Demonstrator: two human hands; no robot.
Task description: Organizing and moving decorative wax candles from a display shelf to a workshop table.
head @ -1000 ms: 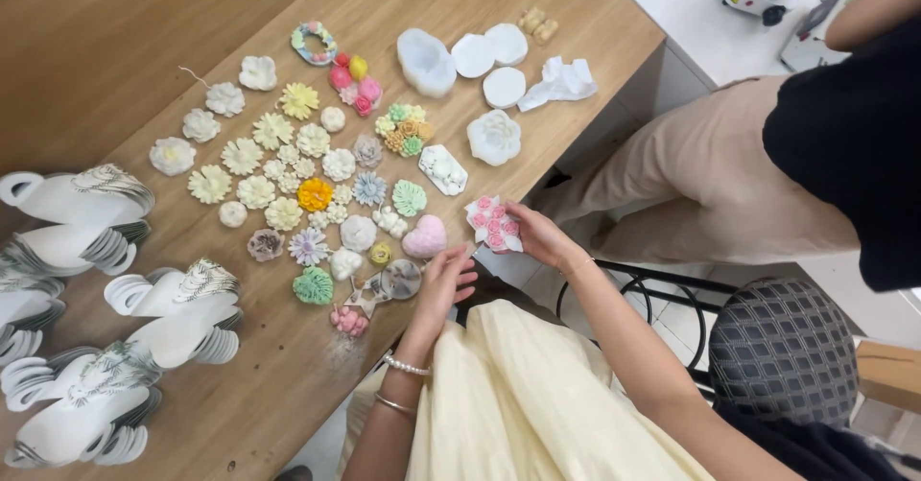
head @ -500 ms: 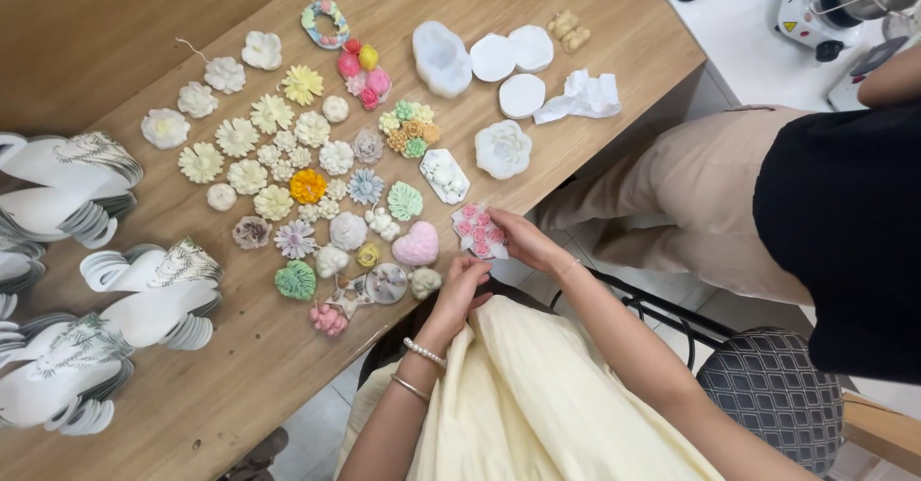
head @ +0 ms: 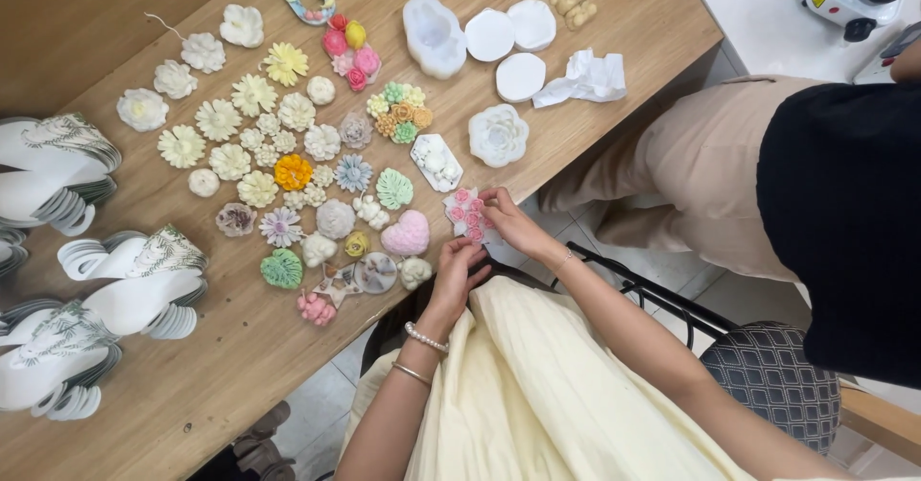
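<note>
My right hand (head: pixel 513 224) holds a white slab with pink roses (head: pixel 464 211) at the near edge of the wooden table (head: pixel 192 366), fingers curled on its right side. My left hand (head: pixel 459 268) hovers just below the slab at the table edge, fingers bent, beside a small cream figure (head: pixel 414 272) and a pink heart (head: pixel 406 234). Whether the left fingertips touch the slab I cannot tell. Several wax flowers in cream, yellow, green and lilac (head: pixel 288 169) lie spread across the table to the left.
White silicone moulds (head: pixel 489 35) and crumpled tissue (head: pixel 585 78) lie at the far right of the table. Stacks of white cut-out cards (head: pixel 86 328) sit at left. Another person in beige trousers and a black top (head: pixel 767 174) stands at right, next to a patterned chair (head: pixel 777 371).
The rose slab has come down from beyond the table edge onto the table near the heart. My left hand left the round pieces and moved right toward the slab. The view shifted.
</note>
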